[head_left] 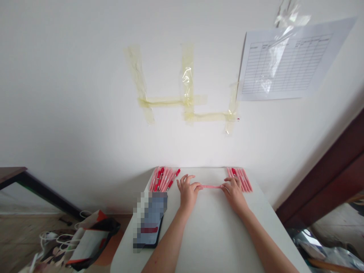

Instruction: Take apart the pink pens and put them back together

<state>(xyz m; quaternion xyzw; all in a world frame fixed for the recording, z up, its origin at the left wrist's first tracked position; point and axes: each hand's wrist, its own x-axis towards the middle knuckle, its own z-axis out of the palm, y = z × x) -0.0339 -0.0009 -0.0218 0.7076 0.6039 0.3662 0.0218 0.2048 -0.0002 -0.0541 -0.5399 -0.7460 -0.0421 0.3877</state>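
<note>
**A pink stick (212, 186) spans the gap between the left hand (187, 192) and the right hand (233, 191)**

From where I stand, the stick runs crosswise near the far edge of the white table (216, 231), 1 end at each hand and its middle bare between them. The left hand has the stick's left end at its thumb and forefinger, nearly closed there in a light pinch, while the other fingers fan out, raised and loose. The right hand meets the opposite end with its fingertips close together, its remaining fingers stretched towards the far side. Whether the stick touches the tabletop or is held just above it, I cannot tell.

It is slim, straight and pale pink, a little deeper in tone along parts of its length, and it lies almost level from left to right. Any print on it is too small to read.

Just beyond the right hand, a row of pink sticks (246, 180) lies side by side, slightly slanted, with a red pen (233, 171) among them; the fingers partly cover that row, so contact is unclear. To the left of the left hand and apart from it, a looser bunch of pink sticks (166, 181) mixes with red pens (174, 178). Nearer the person, a phone (152, 220) lies beside the left forearm, its screen partly blurred.
</note>
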